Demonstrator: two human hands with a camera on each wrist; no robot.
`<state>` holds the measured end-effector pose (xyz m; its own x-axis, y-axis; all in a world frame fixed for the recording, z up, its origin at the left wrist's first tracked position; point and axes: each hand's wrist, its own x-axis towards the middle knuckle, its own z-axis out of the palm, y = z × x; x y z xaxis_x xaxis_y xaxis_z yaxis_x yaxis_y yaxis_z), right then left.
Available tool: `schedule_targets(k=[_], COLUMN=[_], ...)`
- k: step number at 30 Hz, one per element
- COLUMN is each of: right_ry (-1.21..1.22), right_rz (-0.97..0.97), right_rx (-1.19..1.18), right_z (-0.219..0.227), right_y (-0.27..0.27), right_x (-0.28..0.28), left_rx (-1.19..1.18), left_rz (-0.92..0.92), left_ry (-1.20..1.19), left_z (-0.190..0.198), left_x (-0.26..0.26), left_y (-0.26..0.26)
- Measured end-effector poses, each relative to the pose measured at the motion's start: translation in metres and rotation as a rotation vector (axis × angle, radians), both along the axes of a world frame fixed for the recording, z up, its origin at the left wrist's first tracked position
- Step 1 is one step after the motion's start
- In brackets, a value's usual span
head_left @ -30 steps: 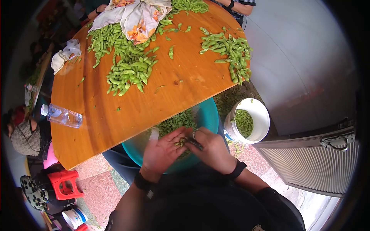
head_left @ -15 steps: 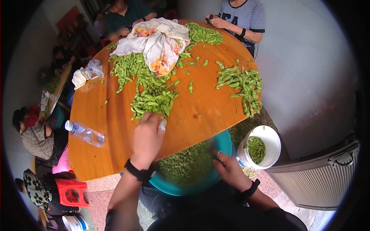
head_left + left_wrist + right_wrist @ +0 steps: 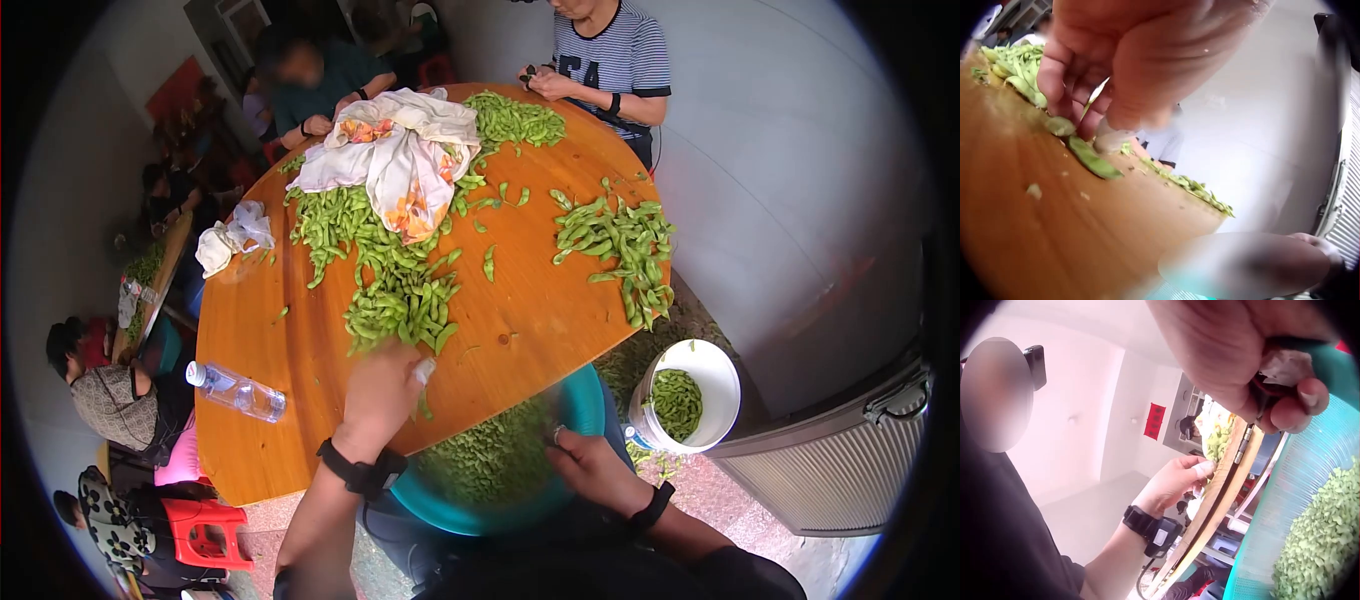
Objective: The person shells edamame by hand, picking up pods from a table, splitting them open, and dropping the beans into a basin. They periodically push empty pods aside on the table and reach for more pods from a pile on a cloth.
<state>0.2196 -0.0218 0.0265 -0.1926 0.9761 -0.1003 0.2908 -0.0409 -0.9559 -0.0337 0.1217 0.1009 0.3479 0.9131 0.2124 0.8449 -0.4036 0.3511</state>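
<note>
Left hand (image 3: pixel 385 385) reaches onto the bench (image 3: pixel 260 330), fingers curled around pods (image 3: pixel 1088 156) at the pile's (image 3: pixel 400 295) near edge. Right hand (image 3: pixel 590 465) sits over the basin (image 3: pixel 580 400), pinching something small I cannot identify.

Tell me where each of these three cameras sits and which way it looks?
Head: worn above, looking down at the round table, both arms showing.
Left wrist: low under the left hand, whose fingers touch edamame pods.
Right wrist: beside the right hand at the teal basin.
The basin's green heap shows in head and right-wrist views.
</note>
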Motion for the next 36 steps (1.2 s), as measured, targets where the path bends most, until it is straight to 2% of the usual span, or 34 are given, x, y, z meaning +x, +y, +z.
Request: schedule_targets(k=[2, 4, 5, 6, 8, 10, 12, 13, 15, 16, 17, 18, 20, 22, 24, 26, 28, 29, 30, 33, 36], right_ry=[-0.014, -0.008, 0.000, -0.006, -0.018, -0.026, -0.032, -0.024, -0.016, 0.117, 0.251, 0.254, 0.445, 0.459, 0.521, 0.496, 0.470, 0.442, 0.416, 0.465, 0.490], right_rz=[-0.002, -0.028, -0.052, -0.059, -0.080, -0.071, -0.053, -0.058, -0.068, -0.074, -0.082, -0.097, -0.070, -0.051, -0.029, -0.005, 0.021, 0.024, 0.025, 0.002, -0.009], right_rx=[0.200, 0.272, 0.342, 0.345, 0.314, 0.270, 0.219, 0.208, 0.198, 0.077, -0.046, -0.053, -0.116, -0.095, -0.187, -0.155, -0.121, -0.136, -0.149, -0.166, -0.213], right_z=[-0.004, -0.005, -0.005, -0.003, 0.000, -0.008, -0.007, 0.001, 0.020, 0.028, 0.034, 0.038, 0.041, 0.046, 0.058, 0.042, 0.036, 0.037, 0.037, 0.035, 0.031], right_y=[0.004, 0.007, 0.008, 0.008, 0.004, 0.002, -0.001, 0.001, 0.008, 0.012, 0.015, 0.020, 0.030, 0.035, 0.033, 0.029, 0.024, 0.022, 0.020, 0.013, 0.007], right_x=[-0.006, -0.013, -0.013, -0.011, -0.008, -0.003, -0.002, -0.003, -0.007, -0.011, -0.014, -0.017, -0.024, -0.029, -0.033, -0.035, -0.035, -0.035, -0.035, -0.037, -0.041], left_rx=[0.050, 0.201, 0.141, 0.144, 0.066, 0.061, 0.116, 0.113, 0.272, 0.268, 0.078, -0.117, -0.540, -0.650, -0.699, -0.748, -0.524, -0.384, -0.388, -0.035, -0.120], left_rz=[0.020, -0.102, -0.141, -0.148, -0.060, -0.069, -0.031, -0.030, -0.117, -0.129, -0.130, -0.128, -0.088, -0.075, -0.027, 0.025, -0.139, -0.152, -0.153, -0.258, -0.196], left_ry=[-0.043, -0.075, -0.108, -0.114, 0.070, 0.071, 0.199, 0.198, 0.133, 0.134, -0.084, -0.298, -0.708, -0.908, -0.852, -0.802, -0.762, -0.631, -0.634, -0.439, -0.455], left_z=[0.006, -0.002, -0.005, -0.012, -0.023, -0.026, -0.028, -0.026, -0.014, -0.012, -0.012, -0.013, -0.008, -0.010, -0.008, -0.014, -0.029, -0.036, -0.043, -0.049, -0.052], left_x=[0.010, 0.019, 0.026, 0.030, 0.035, 0.034, 0.030, 0.028, 0.027, 0.027, 0.027, 0.026, 0.033, 0.037, 0.035, 0.031, 0.028, 0.027, 0.027, 0.032, 0.034], left_y=[0.014, 0.031, 0.032, 0.034, 0.034, 0.034, 0.032, 0.028, 0.018, 0.011, 0.000, -0.012, -0.037, -0.054, -0.067, -0.077, -0.083, -0.086, -0.090, -0.098, -0.107])
